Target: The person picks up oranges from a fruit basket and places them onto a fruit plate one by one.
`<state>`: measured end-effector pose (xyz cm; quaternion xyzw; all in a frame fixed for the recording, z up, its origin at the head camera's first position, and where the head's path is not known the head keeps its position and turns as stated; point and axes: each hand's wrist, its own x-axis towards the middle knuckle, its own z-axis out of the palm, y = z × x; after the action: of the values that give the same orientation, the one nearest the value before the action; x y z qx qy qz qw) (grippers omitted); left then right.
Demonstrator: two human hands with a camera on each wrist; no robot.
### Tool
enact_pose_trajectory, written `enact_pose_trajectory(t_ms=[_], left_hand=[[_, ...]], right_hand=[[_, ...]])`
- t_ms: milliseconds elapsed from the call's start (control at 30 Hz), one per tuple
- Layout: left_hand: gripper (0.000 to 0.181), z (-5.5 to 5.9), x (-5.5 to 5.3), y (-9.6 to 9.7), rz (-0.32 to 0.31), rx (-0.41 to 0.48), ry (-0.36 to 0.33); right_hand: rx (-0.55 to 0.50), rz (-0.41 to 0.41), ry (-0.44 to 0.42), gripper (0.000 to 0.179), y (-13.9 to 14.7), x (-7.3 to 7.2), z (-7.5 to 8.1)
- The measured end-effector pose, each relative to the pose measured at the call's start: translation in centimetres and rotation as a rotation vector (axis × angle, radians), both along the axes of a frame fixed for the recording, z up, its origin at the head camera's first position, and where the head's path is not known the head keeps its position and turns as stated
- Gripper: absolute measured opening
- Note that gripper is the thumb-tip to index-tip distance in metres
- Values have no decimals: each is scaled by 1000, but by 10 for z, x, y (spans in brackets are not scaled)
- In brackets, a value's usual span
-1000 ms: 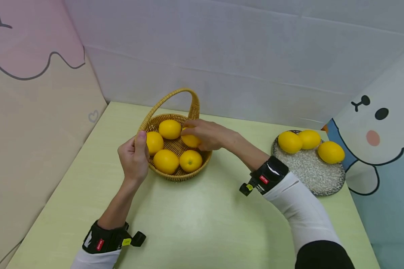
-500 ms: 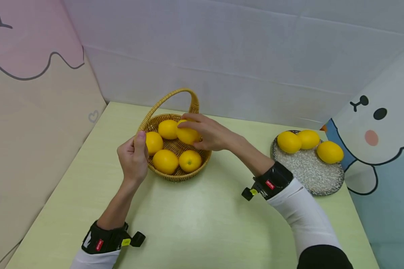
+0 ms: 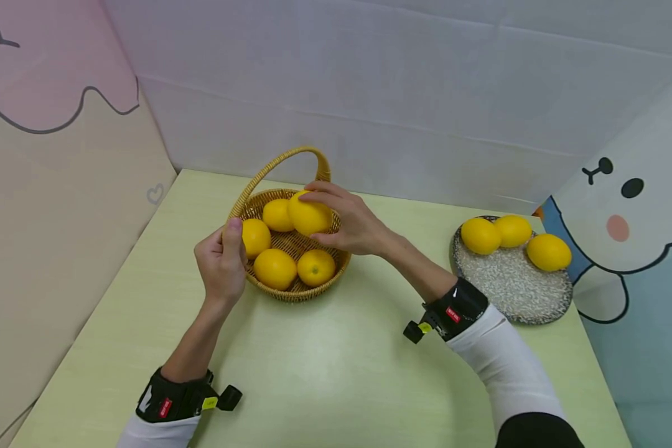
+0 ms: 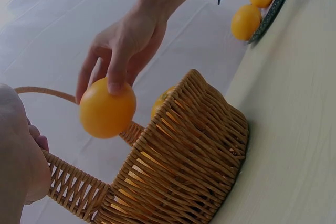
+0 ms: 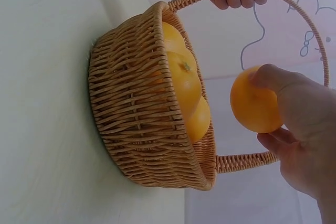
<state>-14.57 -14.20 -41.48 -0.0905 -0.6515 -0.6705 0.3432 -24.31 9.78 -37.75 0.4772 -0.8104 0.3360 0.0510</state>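
A yellow lemon [image 3: 309, 213] is pinched between the thumb and fingers of my right hand [image 3: 358, 223]. In the left wrist view this lemon [image 4: 107, 109] hangs above the rim, apart from the basket. My left hand [image 3: 221, 264] grips one side of the arched handle [image 3: 282, 157] of the wicker basket [image 3: 294, 297]. Inside the basket lie several more lemons [image 3: 276, 269], and the right wrist view has some of them [image 5: 184, 80] stacked close at the rim. The basket stands on the table.
At the table's right side lies a round speckled grey plate [image 3: 518, 292]. It bears 3 lemons [image 3: 549, 252] along its far part. A pale wall [image 3: 403, 118] rises behind the light green table [image 3: 336, 361].
My right hand has lifted the lemon up from among the others in the basket, raising it above the rim. My left hand keeps its hold on the handle, and the basket stays put.
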Motion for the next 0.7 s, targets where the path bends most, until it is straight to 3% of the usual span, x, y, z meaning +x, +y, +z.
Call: enact_pose_trajectory(t_ms=[233,700], left_hand=[[57,-1,-1,0,2,13,-3],[57,-2,-1,-1,14,4,-9]], right_hand=[[-62,-20,-22,63,-1,4,-1],[-133,-70,25,64,19,11,-1]])
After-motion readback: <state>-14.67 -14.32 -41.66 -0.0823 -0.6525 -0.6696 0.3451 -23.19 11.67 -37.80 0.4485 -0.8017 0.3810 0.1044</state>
